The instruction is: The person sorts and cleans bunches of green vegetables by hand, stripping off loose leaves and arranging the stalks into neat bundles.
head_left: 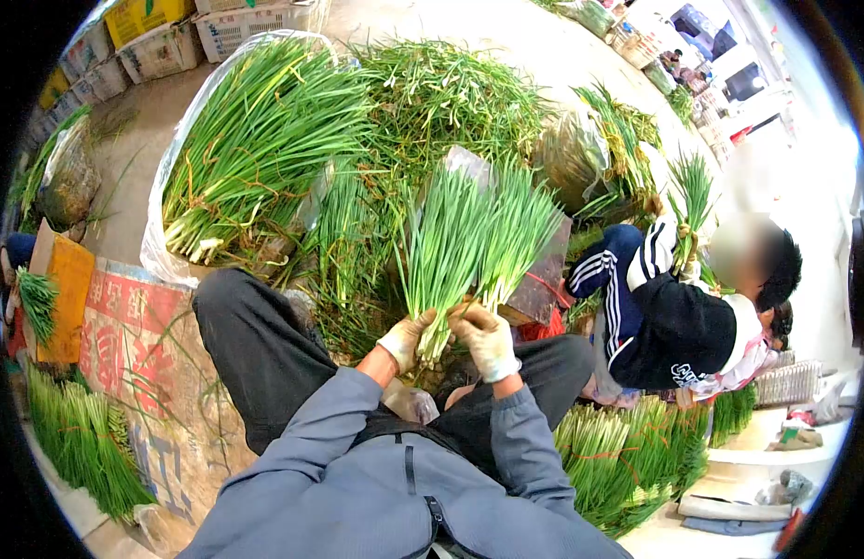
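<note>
At ten o'clock long green stalks (264,140) fill a translucent plastic bag (159,228), at centre the white-gloved left hand (406,342) and white-gloved right hand (485,341) close their grips on a pale-stemmed, green-leaved bunch (443,244) fanning toward twelve, and at three a person in a black-and-white jacket (679,321) holds more stalks (690,197).

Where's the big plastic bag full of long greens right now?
In the head view, the plastic bag is at upper left, just beyond the person's left knee, with a loose pile of greens to its right.
</note>
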Demonstrator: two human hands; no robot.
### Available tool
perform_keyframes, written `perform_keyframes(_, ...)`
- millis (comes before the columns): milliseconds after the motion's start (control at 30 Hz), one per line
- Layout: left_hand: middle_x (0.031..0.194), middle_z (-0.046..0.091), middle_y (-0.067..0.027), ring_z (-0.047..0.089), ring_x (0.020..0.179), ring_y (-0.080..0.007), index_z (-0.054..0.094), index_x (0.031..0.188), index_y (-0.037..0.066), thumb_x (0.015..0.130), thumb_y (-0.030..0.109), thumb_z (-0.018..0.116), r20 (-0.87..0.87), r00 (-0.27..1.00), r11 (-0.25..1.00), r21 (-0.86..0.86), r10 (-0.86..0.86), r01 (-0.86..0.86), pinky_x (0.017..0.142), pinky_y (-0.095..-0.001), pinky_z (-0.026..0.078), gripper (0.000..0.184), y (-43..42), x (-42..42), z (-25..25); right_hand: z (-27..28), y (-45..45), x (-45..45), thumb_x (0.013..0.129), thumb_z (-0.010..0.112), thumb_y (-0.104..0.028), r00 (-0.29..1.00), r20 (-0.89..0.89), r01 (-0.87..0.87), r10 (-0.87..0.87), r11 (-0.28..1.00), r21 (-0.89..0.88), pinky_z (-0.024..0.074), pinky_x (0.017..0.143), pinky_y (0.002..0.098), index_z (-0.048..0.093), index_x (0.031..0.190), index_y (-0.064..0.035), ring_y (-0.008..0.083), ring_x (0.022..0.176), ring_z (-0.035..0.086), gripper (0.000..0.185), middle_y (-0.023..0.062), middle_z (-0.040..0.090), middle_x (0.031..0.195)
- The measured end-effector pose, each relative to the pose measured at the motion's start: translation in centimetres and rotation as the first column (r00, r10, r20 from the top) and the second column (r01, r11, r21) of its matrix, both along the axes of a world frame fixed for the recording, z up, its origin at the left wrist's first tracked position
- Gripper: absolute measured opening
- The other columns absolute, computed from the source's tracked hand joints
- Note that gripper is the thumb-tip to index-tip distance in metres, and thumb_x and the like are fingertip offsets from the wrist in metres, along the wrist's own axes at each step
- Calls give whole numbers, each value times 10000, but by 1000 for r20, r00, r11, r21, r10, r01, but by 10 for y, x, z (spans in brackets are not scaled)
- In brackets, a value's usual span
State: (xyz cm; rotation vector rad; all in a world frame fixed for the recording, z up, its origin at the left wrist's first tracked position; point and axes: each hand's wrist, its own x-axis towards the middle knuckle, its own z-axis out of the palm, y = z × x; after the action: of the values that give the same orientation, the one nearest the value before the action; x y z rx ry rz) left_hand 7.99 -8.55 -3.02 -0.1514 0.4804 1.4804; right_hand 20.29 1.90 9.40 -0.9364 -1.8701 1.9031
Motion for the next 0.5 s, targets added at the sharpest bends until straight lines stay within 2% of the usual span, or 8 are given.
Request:
perform_keyframes(67,909,729,-151,712,714,-264,657,1127,24,851,394,764,40,999,999,-31,10,-9,644,-399,601,474,4,2,-1,3,-23,3,840,746,-47,987,20,-159,158,972,172,528,779,276,718,1006,-10,135,855,664,172,53,728,951)
perform_keyframes(200,858,724,-145,700,686,-248,671,1043,-2,912,177,671,-111,994,991,-132,-20,5,625,-390,589,222,7,4,1,4,-60,10,826,755,-48,880,58,-455,471,805,380,543,742,286,730,980,-21,119,794,664,158,59,724,896)
perform_keyframes(233,844,723,-143,698,668,-246,672,1035,-3,916,170,663,-155,988,987,-163,-19,-7,604,-384,586,211,7,4,-2,13,-66,9,826,755,-50,843,70,-536,533,824,182,539,751,284,720,971,-13,115,802,656,154,59,719,887)
perform_keyframes(267,832,707,-139,685,650,-248,667,1045,-9,869,62,699,-100,995,974,-224,-24,1,557,-356,574,192,7,2,9,31,-70,5,836,753,-60,792,103,-609,601,788,90,535,763,280,715,969,-10,110,811,649,148,51,718,893)
perform_keyframes(300,832,707,-139,685,650,-248,667,1045,-9,869,62,699,-99,995,975,-223,-20,-2,557,-356,574,192,7,0,11,47,-73,2,845,752,-69,733,127,-673,669,739,-8,531,774,275,710,967,-6,105,820,643,143,42,717,899)
perform_keyframes(333,831,707,-139,681,637,-246,667,1045,-12,870,60,695,-114,993,978,-207,-25,0,548,-354,570,191,5,1,9,50,-78,0,865,753,-150,702,160,-678,694,720,-149,536,770,286,711,970,-12,142,825,668,178,67,720,898)
perform_keyframes(433,826,707,-139,673,612,-245,664,1061,-23,866,56,690,-149,989,986,-165,-23,-2,529,-349,560,212,6,1,5,70,-85,-9,865,758,-160,688,-37,-725,724,686,-59,537,793,291,711,959,-16,143,844,671,178,57,723,907)
perform_keyframes(500,844,709,-140,672,623,-244,660,1091,-22,843,33,699,-196,980,980,-192,14,-53,532,-350,557,257,6,2,0,98,-78,-20,859,744,-133,638,32,-769,769,639,-25,537,823,298,716,971,-15,146,876,672,165,57,728,946)
